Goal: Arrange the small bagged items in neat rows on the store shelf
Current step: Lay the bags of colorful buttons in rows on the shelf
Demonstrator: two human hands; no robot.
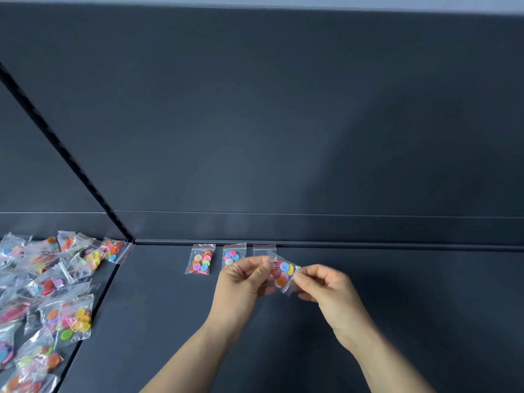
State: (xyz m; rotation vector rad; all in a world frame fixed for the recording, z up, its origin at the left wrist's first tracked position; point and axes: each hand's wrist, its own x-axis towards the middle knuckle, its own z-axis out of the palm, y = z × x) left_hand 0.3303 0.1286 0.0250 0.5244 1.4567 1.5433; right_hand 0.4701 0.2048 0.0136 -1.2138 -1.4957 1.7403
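matte dark grey shelf point(397, 307) under matching back panel point(283, 109), slotted upright point(56, 143) at left. pinched at either end by left hand point(241, 282) and right hand point(326, 285), over the shelf: clear button bag point(283, 272). behind it, row of bags point(233, 255) along the back edge; loose pile point(48, 293) far left. red seal strips; any print unreadable.

The one camera sits on the person's head and looks forward and down onto the dark shelf point(397, 321) from close by. The left hand point(241, 279) and right hand point(326, 282) reach in from the near edge and pinch a small bag point(283, 272) near the middle of the view. The back panel point(283, 109) fills the far upper half, and the wide lens takes in a pile of bags point(42, 293) at the left edge.
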